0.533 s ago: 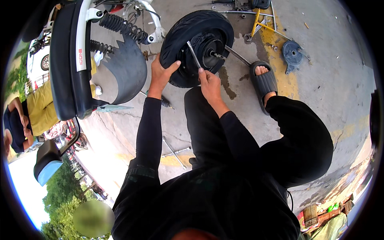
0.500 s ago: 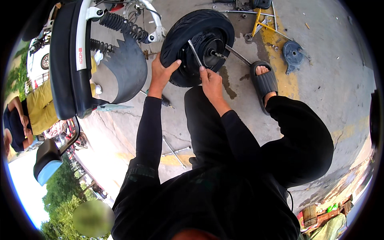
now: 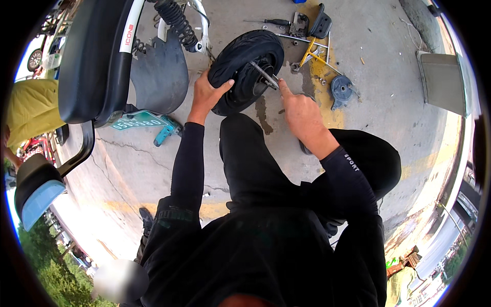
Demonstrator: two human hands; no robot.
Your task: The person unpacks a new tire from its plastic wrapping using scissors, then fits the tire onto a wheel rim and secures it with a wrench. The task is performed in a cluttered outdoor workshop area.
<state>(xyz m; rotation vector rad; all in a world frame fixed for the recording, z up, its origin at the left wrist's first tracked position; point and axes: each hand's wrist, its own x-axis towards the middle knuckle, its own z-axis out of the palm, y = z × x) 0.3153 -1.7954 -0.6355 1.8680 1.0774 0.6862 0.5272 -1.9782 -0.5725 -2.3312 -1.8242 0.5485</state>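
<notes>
A black tyre on a dark hub wheel (image 3: pixel 227 66) stands tilted before my knees. My left hand (image 3: pixel 207 97) is closed round its near left side, thumb over the sidewall and fingers behind the tread. A steel tyre lever (image 3: pixel 262 73) lies slanted across the rim. My right hand (image 3: pixel 306 117) is closed at the wheel's right side, index finger stretched along a second metal lever that it mostly hides. The wheel's axle is partly covered by the levers.
On the left stands a scooter with a black seat (image 3: pixel 87 61), shock absorber (image 3: pixel 176 23) and mudguard (image 3: pixel 158 77). A teal power tool (image 3: pixel 166 133) lies below. Right of the wheel are a yellow frame (image 3: pixel 309 51), wrenches and a brake plate (image 3: pixel 341 92). A person's yellow trousers (image 3: pixel 33 105) show far left.
My right hand has left the first lever, which stays across the rim, and moved right to the second. My left hand keeps its grip. The view has shifted; the slippered foot is now mostly hidden.
</notes>
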